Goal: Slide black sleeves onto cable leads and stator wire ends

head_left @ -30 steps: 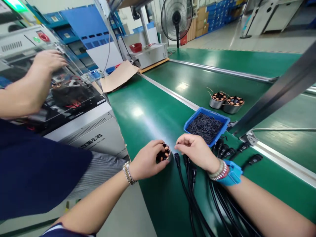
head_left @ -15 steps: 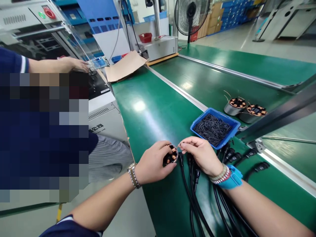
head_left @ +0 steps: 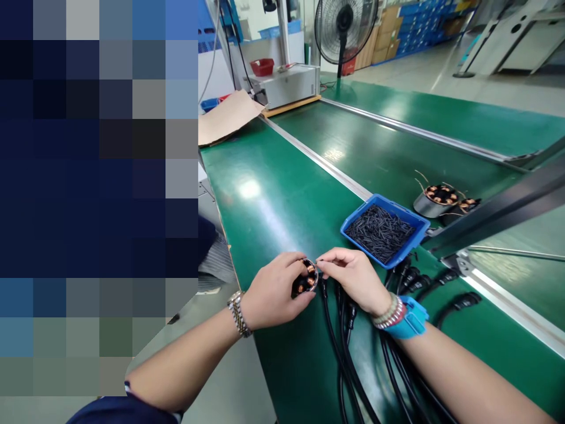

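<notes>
Green bench (head_left: 269,218): right fingers (head_left: 331,269), pinching a dark sliver (head_left: 318,262), now nearer the stator (head_left: 309,281) gripped in curled left fingers (head_left: 288,259).

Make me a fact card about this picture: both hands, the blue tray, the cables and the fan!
Left hand: holds a round silver metal part with copper-coloured coils
Right hand: fingertips pinched by its rim; anything held is too small to tell
Blue plastic tray: filled with thin black pieces, on the green table
Thick black cables with plug ends: near the right hand
Black round standing fan: at the back
</notes>
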{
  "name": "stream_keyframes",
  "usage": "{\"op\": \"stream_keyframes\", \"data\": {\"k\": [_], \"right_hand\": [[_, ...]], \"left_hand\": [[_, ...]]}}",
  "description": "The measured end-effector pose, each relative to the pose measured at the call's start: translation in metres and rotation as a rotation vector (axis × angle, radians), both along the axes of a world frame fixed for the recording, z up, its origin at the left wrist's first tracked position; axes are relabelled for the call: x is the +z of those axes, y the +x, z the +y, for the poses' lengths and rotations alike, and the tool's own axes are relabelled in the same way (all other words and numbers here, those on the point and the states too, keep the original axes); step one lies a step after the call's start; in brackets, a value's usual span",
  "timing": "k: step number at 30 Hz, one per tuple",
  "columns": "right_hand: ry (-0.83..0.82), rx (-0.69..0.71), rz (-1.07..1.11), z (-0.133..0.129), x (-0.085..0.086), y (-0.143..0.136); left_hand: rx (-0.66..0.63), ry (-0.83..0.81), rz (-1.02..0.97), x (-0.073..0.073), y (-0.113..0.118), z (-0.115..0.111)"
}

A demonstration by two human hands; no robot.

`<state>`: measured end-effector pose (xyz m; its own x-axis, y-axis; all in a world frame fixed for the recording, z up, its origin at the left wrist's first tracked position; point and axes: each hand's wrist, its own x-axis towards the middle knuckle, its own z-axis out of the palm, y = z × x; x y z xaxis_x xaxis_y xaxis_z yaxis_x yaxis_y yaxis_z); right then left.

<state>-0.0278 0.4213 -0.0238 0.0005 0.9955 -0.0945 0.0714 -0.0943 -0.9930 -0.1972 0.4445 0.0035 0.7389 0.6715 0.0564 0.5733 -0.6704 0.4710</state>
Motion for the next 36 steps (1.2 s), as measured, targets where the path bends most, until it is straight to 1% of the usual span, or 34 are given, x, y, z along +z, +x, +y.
{"op": "stream_keyframes", "data": {"k": [2, 6, 8, 13, 16, 19, 22, 25, 28, 31, 34, 36], "right_hand": [[0.049, 0.018, -0.049, -0.001, -0.001, 0.001], [0.237, 0.085, -0.2, -0.001, -0.001, 0.007], [0.304, 0.123, -0.284, 0.0, 0.001, 0.011], [0.352, 0.19, -0.437, 0.005, 0.004, 0.014], [0.414, 0.218, -0.569, 0.007, 0.005, 0.014], [0.464, 0.266, -0.652, 0.009, 0.007, 0.015], [0.462, 0.308, -0.698, 0.012, 0.006, 0.012], [0.439, 0.298, -0.756, 0.014, 0.002, 0.007], [0.4, 0.266, -0.738, 0.014, 0.0, 0.004], [0.356, 0.257, -0.611, 0.012, 0.003, 0.01], [0.396, 0.259, -0.492, 0.01, 0.008, 0.017], [0.438, 0.278, -0.469, 0.01, 0.009, 0.018]], "left_hand": [[-0.001, 0.001, 0.007, 0.001, 0.0, 0.0], [-0.004, 0.004, 0.005, 0.001, 0.001, 0.0], [-0.009, 0.008, 0.0, 0.0, 0.001, 0.001], [-0.013, 0.009, -0.005, -0.001, 0.0, 0.001], [-0.015, 0.01, -0.008, -0.001, 0.0, 0.001], [-0.016, 0.011, -0.01, -0.001, 0.0, 0.001], [-0.016, 0.01, -0.005, 0.0, 0.001, 0.001], [-0.011, 0.015, 0.005, 0.001, 0.001, 0.001], [-0.002, 0.023, 0.02, 0.002, 0.001, 0.001], [0.0, 0.02, 0.023, 0.003, 0.0, 0.002], [-0.007, 0.009, 0.017, 0.003, 0.0, 0.001], [-0.01, 0.012, 0.007, 0.003, 0.0, 0.001]]}}
